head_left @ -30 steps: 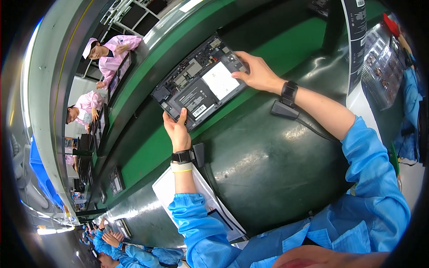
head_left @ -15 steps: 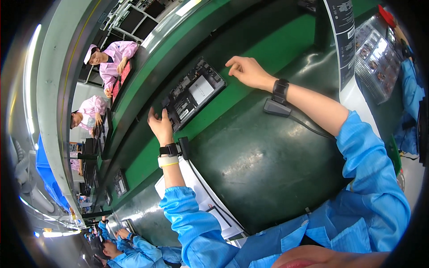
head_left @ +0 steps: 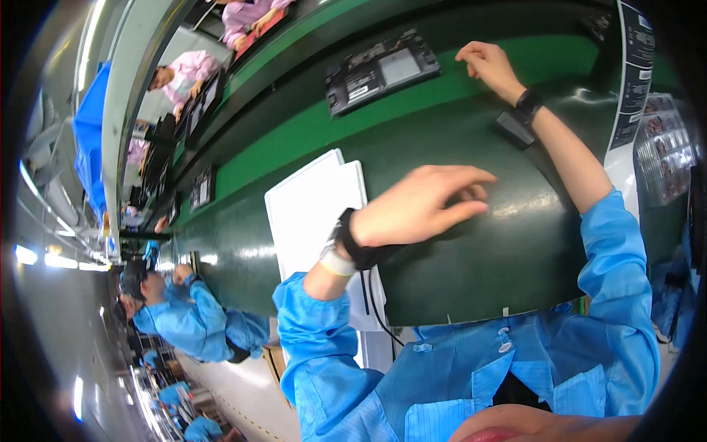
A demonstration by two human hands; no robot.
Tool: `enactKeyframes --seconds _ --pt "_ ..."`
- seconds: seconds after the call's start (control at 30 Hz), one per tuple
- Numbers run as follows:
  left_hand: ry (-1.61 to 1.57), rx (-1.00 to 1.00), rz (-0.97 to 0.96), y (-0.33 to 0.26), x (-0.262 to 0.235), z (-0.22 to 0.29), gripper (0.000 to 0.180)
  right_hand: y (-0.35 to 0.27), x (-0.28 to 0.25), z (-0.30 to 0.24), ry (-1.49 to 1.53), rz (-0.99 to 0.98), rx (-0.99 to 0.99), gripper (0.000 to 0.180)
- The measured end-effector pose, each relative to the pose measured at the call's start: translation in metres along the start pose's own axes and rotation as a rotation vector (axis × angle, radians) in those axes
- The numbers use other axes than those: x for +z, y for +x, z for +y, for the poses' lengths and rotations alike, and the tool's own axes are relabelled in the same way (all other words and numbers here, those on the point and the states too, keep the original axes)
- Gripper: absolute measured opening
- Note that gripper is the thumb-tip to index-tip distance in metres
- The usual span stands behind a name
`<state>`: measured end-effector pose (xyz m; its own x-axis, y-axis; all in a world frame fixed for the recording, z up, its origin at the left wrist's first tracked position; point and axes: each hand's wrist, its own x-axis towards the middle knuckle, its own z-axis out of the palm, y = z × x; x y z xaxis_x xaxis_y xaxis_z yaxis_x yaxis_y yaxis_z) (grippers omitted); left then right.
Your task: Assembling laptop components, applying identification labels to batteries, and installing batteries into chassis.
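Note:
My left hand [head_left: 427, 202], a little blurred, hovers over the dark green work surface [head_left: 449, 280]. Its fingers and thumb are apart, with nothing between them. Farther off, my right hand [head_left: 492, 70] is raised near the green belt strip, fingers loosely bent and apart, holding nothing. Just left of it lies an opened flat electronic device [head_left: 383, 70], a black casing with exposed boards and a silver-grey rectangular part. Neither hand touches this device. Each wrist wears a black band [head_left: 529, 105] with a small dark block attached.
White sheets or panels [head_left: 309, 199] lie left of my left hand. More opened devices [head_left: 202, 188] sit farther left along the green belt [head_left: 250, 166]. A printed label sheet [head_left: 632, 88] and clear plastic trays [head_left: 665, 147] stand at right. Co-workers in pink and blue sit nearby.
My left hand has left the device's side and come back toward me and to the right. My right hand stays beside the device. The whole view has turned.

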<state>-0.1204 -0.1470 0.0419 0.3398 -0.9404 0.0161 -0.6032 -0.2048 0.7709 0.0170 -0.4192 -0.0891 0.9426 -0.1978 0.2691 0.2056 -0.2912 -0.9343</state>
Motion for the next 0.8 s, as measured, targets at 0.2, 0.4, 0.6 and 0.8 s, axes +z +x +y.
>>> enactKeyframes --seconds 0.2,0.4,0.6,0.8 --pt "0.158 -0.602 0.479 -0.149 -0.050 0.013 0.034 -0.004 -0.005 0.004 -0.015 -0.037 -0.103 0.025" --pt "0.304 -1.105 0.595 -0.344 -0.042 -0.038 0.046 -0.025 0.019 -0.032 0.015 -0.264 -0.173 0.030" --pt "0.410 -1.179 0.634 -0.391 0.035 -0.062 0.037 -0.136 0.096 -0.138 -0.174 -1.059 0.254 0.043" --pt "0.517 -1.086 0.766 -0.377 0.035 -0.039 0.036 -0.208 0.145 -0.146 -0.140 -1.053 0.126 0.046"
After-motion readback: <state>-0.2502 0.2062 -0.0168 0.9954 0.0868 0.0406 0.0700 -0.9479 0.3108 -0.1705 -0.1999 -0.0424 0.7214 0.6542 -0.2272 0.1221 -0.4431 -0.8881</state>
